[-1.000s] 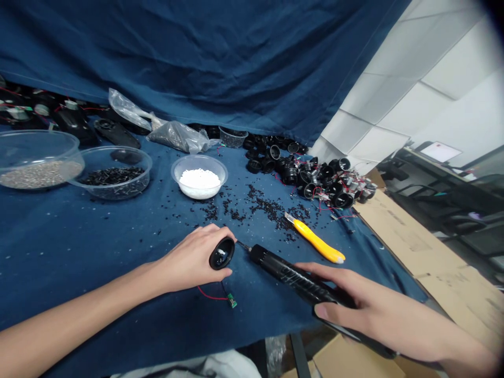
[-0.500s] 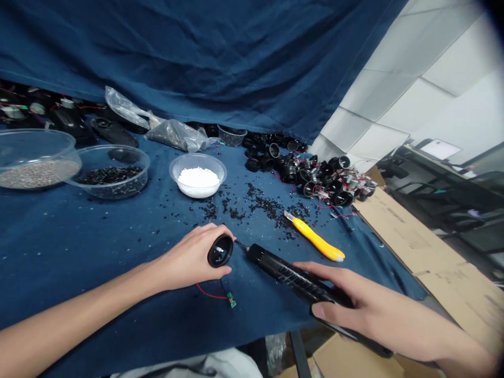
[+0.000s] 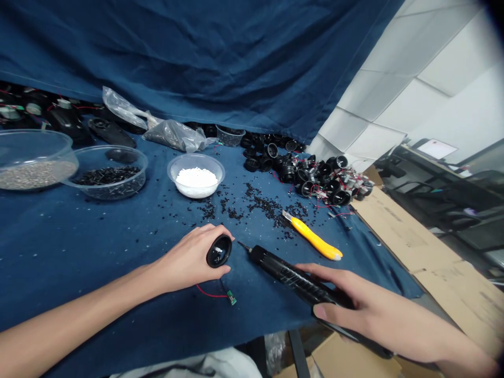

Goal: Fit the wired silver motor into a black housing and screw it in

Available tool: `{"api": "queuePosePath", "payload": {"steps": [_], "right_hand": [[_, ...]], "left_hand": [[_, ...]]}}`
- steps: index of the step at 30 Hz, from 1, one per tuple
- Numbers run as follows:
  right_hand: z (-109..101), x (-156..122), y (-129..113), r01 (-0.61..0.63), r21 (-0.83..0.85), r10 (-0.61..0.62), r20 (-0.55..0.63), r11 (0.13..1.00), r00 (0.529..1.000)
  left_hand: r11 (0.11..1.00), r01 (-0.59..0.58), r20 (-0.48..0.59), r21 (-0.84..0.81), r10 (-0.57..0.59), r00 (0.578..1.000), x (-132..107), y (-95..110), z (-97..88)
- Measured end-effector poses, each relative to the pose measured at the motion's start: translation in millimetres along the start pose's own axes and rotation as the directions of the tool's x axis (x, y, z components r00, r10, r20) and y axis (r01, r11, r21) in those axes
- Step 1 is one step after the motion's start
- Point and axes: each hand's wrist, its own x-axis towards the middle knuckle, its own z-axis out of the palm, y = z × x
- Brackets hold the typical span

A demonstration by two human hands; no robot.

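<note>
Left hand [image 3: 189, 260] fingers curled around black housing [image 3: 219, 251]; right hand [image 3: 366, 310] fingers wrapped round screwdriver [image 3: 291, 275], tip just beside housing.

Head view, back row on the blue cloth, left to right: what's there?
Clear bowl of grey bits → clear bowl of black bits → white-filled bowl → pile of black parts.

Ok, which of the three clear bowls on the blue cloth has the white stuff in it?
The small bowl nearest the left hand, in the middle of the cloth. The two larger bowls to its left hold black bits and greyish grains.
</note>
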Motion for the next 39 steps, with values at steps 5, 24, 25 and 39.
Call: {"api": "queuePosePath", "payload": {"steps": [5,24,25,39], "right_hand": [[0,4,1,0.018,-0.002,-0.018,0.006,1.0,1.0],[1,7,0,0.063,0.01,-0.063,-0.021,0.998,0.998],[1,7,0,0.075,0.013,-0.075,-0.021,0.997,0.997],[-3,10,-3,0.157,0.006,-0.157,-0.001,0.988,0.988]], "left_hand": [[1.0,-0.001,-0.004,0.004,0.001,1.0,1,-1,0.3],[1.0,-0.009,-0.011,-0.016,0.009,1.0,1,0,-1.3],[0.999,-0.01,-0.009,-0.03,0.01,1.0,1,0,-2.0],[0.996,0.083,0.045,-0.04,-0.081,0.996,6,5,-9.5]]}}
